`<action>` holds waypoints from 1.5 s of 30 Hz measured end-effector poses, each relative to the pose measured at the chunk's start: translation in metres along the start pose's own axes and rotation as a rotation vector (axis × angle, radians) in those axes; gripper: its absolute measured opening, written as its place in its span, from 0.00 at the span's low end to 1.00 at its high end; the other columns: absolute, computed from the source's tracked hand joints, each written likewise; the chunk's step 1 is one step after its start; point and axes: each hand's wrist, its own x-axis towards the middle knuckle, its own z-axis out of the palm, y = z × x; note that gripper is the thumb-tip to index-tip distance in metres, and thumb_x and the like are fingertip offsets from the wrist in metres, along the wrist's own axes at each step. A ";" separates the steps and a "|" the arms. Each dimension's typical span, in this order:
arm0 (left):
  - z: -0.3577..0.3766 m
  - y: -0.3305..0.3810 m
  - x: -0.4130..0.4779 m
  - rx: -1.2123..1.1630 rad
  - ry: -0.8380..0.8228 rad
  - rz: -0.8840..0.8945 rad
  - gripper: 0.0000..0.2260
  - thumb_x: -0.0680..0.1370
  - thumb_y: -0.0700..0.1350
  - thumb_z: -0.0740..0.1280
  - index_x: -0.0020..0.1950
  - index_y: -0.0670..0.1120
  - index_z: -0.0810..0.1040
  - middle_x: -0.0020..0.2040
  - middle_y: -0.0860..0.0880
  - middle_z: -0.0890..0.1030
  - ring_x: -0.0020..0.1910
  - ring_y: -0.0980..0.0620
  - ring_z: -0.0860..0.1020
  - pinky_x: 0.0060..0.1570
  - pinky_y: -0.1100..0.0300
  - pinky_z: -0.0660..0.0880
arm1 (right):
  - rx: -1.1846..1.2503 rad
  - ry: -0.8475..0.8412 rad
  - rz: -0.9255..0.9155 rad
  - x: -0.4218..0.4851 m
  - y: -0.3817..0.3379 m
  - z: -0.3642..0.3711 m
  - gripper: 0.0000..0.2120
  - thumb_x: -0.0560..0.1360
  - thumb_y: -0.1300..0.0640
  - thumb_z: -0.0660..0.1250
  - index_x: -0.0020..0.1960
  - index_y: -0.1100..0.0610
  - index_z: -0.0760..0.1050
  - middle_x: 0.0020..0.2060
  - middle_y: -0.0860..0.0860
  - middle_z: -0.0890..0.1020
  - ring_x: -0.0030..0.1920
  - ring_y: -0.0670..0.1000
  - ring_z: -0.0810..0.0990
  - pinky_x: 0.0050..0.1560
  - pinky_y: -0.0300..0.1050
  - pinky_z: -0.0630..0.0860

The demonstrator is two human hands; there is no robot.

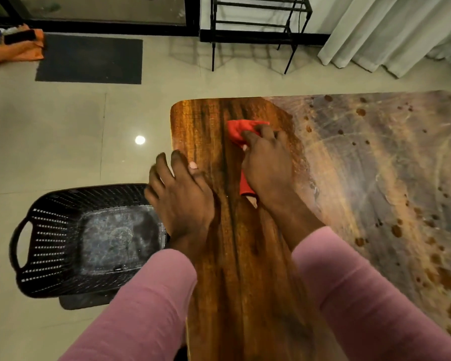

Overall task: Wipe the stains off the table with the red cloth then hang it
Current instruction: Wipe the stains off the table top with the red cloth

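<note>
Black basket (pixel 50 230) on the floor (pixel 63 126) — dark mat (pixel 89 58), metal rack (pixel 250 23), white curtain (pixel 388 29) beyond

Red cloth (pixel 238 131); brown-streaked table (pixel 211 121); pink sleeves (pixel 146 303).

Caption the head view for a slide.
Right hand grips red cloth on brown wooden table; left hand rests at its edge.

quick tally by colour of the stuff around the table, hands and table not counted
red: 1, cloth
black: 2, basket and metal rack
grey: 1, floor mat
orange: 1, fabric on the floor
total: 5
</note>
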 end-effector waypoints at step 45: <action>0.064 0.112 0.013 0.225 -0.122 0.199 0.25 0.83 0.53 0.46 0.79 0.47 0.54 0.79 0.43 0.53 0.78 0.42 0.49 0.75 0.44 0.46 | 0.174 0.009 0.086 0.106 0.131 -0.027 0.19 0.75 0.58 0.66 0.66 0.58 0.73 0.58 0.55 0.73 0.60 0.56 0.70 0.60 0.53 0.72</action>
